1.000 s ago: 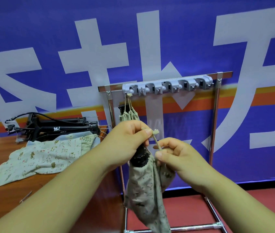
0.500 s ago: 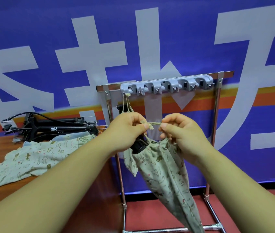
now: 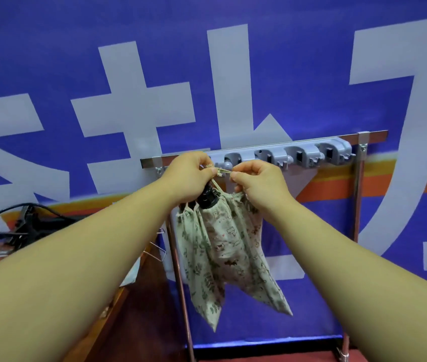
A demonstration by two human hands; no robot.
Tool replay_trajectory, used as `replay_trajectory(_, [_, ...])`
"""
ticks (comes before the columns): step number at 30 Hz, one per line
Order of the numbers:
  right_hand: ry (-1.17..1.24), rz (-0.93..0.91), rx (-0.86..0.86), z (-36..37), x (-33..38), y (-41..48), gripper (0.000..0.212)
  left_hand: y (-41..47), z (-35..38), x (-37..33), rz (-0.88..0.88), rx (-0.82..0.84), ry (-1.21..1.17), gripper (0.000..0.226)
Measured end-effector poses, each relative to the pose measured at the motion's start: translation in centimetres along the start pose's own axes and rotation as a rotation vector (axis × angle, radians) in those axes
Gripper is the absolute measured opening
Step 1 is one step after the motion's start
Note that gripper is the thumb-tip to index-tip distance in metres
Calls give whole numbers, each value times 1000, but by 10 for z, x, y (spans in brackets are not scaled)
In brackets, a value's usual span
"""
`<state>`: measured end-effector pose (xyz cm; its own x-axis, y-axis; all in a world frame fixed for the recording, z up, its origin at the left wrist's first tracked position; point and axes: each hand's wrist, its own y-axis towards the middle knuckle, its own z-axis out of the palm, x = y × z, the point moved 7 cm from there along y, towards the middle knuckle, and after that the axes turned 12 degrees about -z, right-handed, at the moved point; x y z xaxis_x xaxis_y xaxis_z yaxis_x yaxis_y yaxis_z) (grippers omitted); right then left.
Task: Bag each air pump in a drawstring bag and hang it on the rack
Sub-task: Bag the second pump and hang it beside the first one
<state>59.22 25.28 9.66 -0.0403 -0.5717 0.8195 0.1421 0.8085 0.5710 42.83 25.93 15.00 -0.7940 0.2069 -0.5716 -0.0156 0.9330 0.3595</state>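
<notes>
1. Two bare forearms reach forward and up in the head view. The hands meet in front of the left end of the grey hook strip (image 3: 298, 155) on the rack (image 3: 358, 205).
2. Our left hand (image 3: 188, 173) pinches the drawstring (image 3: 222, 171) between thumb and forefinger, with the other fingers curled. Our right hand (image 3: 256, 178) pinches the same cord just beside it, knuckles up, so a short length runs nearly level between them.
3. The drawstring bag (image 3: 233, 244) hangs from that cord, mouth up. Its long axis slants down and to the right.
4. The black top of the air pump (image 3: 207, 198) pokes out of the gathered mouth and points up toward our left hand. The rest of it is hidden in the cloth.
5. A leaf-printed second bag (image 3: 191, 257) hangs straight down just left of the first, touching it. Our left hand hides its hook.
6. Other black pumps (image 3: 24, 228) lie on the worktop (image 3: 128, 322) at the left.
7. We see small cat figures printed on the held bag, but no words we can read. The blue banner (image 3: 76, 48) behind carries large white characters, which the frame crops and we cannot read.
</notes>
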Motion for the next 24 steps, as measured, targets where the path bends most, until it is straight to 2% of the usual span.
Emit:
replay_trajectory(7, [-122,-46,-121,28,-37,62,5,70,-2,11,-30,-90,92,12])
replay_trajectory(12, [-322,-143,-178,35,-53,64,12,93,9,17,-33,-94,160,14])
replay_trajectory(14, [-329,-159,-196,34,-63,60,13,94,15,22,-42,-85,161,16])
replay_trajectory(24, [-202,-157,-16,24,-102,28,15,39,22,42,96,-94,70,16])
